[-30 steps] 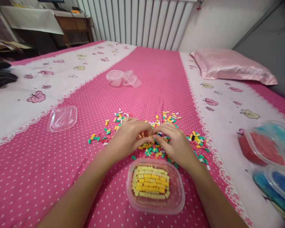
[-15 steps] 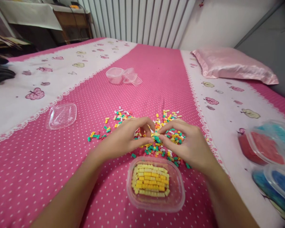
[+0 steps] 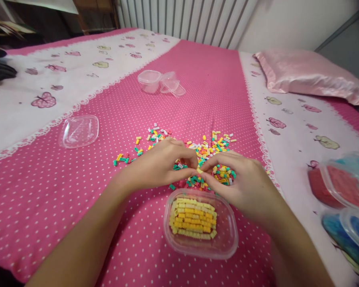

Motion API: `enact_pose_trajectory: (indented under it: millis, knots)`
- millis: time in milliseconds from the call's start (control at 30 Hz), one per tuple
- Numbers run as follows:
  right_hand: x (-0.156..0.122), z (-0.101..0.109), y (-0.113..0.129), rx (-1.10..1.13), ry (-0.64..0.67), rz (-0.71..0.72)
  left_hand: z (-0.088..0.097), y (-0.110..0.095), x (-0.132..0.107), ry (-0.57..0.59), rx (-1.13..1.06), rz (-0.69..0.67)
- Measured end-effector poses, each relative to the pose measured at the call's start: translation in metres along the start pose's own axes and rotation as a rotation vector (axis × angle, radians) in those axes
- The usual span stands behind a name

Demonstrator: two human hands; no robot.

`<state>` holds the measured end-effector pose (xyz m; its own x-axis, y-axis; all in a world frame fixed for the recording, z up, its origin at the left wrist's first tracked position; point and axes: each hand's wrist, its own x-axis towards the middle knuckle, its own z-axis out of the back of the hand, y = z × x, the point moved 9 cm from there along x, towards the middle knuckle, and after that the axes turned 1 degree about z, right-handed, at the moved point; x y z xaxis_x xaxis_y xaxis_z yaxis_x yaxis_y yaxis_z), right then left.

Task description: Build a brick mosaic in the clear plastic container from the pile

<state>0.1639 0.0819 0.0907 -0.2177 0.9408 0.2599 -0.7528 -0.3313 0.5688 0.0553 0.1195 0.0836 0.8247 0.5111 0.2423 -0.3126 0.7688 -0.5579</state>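
Between the fingertips of both hands is a small pale yellow building brick (image 3: 199, 170). My left hand (image 3: 164, 161) pinches its left side with thumb and forefinger, and my right hand (image 3: 241, 179) pinches it from the right. Under and behind the hands lies a loose pile of small bricks (image 3: 224, 172) in yellow, green, white, orange and red, partly hidden by my fingers. Just in front of the hands stands a clear plastic container (image 3: 227, 239). Rows of joined yellow bricks (image 3: 194, 219) lie inside it, darker yellow in the middle and paler around.
A clear lid (image 3: 79, 131) lies to the left on the pink dotted bedspread (image 3: 131, 247). Further back are clear empty containers (image 3: 149, 81). At right stand tubs with red contents (image 3: 326, 185) and blue contents (image 3: 335, 229), near a pink pillow (image 3: 311, 73).
The view has tipped slightly downward and shifted. My hands have come closer together, and my left fingertips now meet the pale yellow brick held by the right.
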Motion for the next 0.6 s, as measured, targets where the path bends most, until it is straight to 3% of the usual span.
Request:
enact_pose_trajectory:
  millis: [267, 433, 600]
  knots:
    - [-0.008, -0.002, 0.002, -0.049, 0.058, -0.033, 0.002, 0.002, -0.003, 0.067, -0.042, -0.016]
    - [-0.030, -0.017, 0.045, -0.206, 0.077, 0.214, 0.028, 0.021, -0.010, -0.079, 0.000, 0.060]
    - [-0.043, -0.042, 0.067, -0.351, -0.021, 0.323, 0.017, 0.021, -0.008, -0.027, 0.022, 0.056]
